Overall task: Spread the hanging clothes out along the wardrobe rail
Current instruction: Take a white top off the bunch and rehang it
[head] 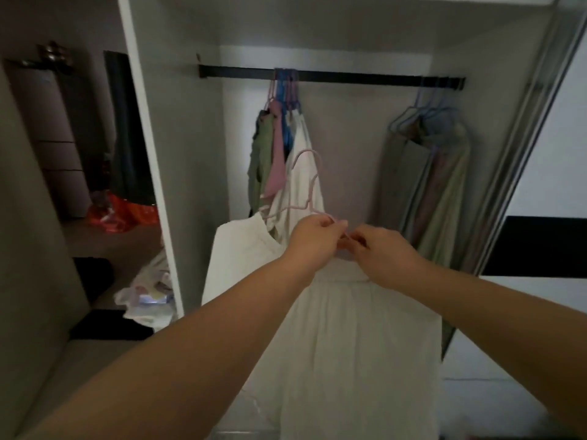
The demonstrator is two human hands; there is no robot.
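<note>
Head camera looks forward, slightly down, close into the open wardrobe (197, 154).

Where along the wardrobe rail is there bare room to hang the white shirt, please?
The rail is bare between the left bunch of hangers and the right bunch, and again left of the left bunch. Both bunches are crowded. Both hands hold the white shirt's pink hanger.

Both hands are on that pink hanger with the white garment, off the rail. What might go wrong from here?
1. The white garment sits unevenly on the pink hanger; one shoulder looks off it, so it may slip as the left hand and right hand work.
2. Rehung beside the left cluster, it would add to the bunching; the bare middle of the rail seems the better spot.
</note>
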